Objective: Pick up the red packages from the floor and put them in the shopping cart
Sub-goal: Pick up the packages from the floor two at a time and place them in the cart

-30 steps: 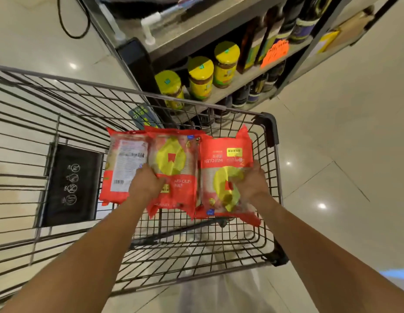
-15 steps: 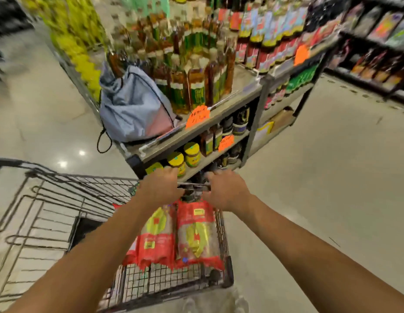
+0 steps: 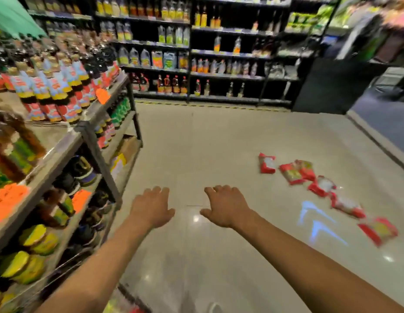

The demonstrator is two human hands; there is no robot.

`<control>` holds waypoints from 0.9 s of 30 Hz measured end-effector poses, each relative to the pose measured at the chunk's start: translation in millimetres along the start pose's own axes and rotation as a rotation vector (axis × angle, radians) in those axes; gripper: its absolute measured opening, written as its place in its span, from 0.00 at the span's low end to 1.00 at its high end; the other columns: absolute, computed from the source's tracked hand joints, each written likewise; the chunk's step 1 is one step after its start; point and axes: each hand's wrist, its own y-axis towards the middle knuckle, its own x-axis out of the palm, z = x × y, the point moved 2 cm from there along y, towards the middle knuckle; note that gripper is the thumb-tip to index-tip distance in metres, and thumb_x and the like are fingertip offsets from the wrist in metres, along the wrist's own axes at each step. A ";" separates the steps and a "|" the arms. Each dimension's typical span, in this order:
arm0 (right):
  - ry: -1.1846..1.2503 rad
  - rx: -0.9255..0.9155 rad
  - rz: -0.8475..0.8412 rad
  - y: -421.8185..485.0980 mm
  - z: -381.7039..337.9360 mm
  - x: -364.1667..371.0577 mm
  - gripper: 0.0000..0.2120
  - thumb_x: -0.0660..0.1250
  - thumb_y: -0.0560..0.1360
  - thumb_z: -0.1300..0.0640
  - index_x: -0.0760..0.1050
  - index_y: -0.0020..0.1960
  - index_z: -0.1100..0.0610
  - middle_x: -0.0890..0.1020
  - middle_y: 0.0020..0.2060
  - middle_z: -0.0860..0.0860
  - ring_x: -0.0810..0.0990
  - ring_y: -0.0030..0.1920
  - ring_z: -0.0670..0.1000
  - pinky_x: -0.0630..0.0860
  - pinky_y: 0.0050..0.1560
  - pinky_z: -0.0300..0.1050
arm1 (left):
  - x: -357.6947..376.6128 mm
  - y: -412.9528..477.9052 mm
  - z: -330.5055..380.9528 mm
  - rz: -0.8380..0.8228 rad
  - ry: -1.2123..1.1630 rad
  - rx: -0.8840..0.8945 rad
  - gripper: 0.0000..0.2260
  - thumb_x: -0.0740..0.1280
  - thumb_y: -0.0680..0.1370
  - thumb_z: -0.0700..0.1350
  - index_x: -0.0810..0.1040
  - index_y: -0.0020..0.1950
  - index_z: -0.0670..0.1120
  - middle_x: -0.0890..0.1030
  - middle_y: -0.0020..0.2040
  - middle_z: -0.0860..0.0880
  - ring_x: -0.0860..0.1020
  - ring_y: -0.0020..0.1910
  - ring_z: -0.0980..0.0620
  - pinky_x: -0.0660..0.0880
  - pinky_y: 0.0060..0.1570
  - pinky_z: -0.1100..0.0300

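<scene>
Reaching with left hand (image 3: 152,207) and right hand (image 3: 227,206) spread and empty, I should steer toward the red packages (image 3: 297,171) strewn at right of frame, nearest first.

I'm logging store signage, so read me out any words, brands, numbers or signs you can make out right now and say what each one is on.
No text here can be read; the frame is motion-blurred.
Orange price tags on the left shelf: dark marks, unreadable.
Bottle labels on that shelf: blurred colours only.
Back-wall shelf bottles: too small.
Red packages on the floor: print blurred.
Blue mark on the floor: arrow-like shapes, no letters.
</scene>
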 end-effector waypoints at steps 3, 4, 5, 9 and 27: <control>0.041 0.178 -0.016 -36.0 74.2 8.2 0.33 0.59 0.81 0.36 0.63 0.80 0.53 0.74 0.73 0.57 0.73 0.71 0.61 0.68 0.69 0.54 | -5.3 18.9 76.5 -0.058 0.029 0.149 0.31 0.62 0.81 0.62 0.63 0.80 0.49 0.70 0.76 0.45 0.70 0.73 0.42 0.70 0.68 0.47; 0.060 0.240 -0.020 -47.0 98.1 11.3 0.33 0.60 0.81 0.36 0.63 0.80 0.53 0.75 0.72 0.57 0.74 0.70 0.61 0.69 0.69 0.54 | -6.9 23.5 101.5 -0.074 0.044 0.197 0.31 0.62 0.81 0.62 0.62 0.80 0.49 0.69 0.77 0.46 0.70 0.74 0.42 0.70 0.68 0.47; 0.090 0.301 -0.025 -56.6 121.8 14.9 0.33 0.60 0.81 0.36 0.64 0.80 0.53 0.75 0.72 0.57 0.74 0.70 0.61 0.69 0.69 0.54 | -8.6 28.1 126.1 -0.080 0.061 0.246 0.32 0.62 0.81 0.62 0.62 0.81 0.49 0.69 0.77 0.46 0.70 0.75 0.43 0.70 0.69 0.47; 0.236 0.499 -0.042 -88.5 211.2 27.3 0.33 0.61 0.81 0.37 0.64 0.80 0.54 0.76 0.72 0.57 0.74 0.70 0.61 0.71 0.68 0.55 | -19.0 49.5 225.4 -0.088 0.137 0.422 0.32 0.63 0.81 0.61 0.62 0.81 0.48 0.68 0.78 0.46 0.69 0.75 0.42 0.69 0.70 0.46; 0.458 0.808 0.018 -120.9 652.2 73.1 0.33 0.61 0.80 0.37 0.66 0.78 0.55 0.77 0.69 0.57 0.76 0.69 0.60 0.71 0.65 0.54 | -69.1 215.1 690.8 -0.073 0.314 0.702 0.32 0.65 0.80 0.61 0.65 0.80 0.48 0.73 0.75 0.45 0.74 0.71 0.43 0.75 0.65 0.46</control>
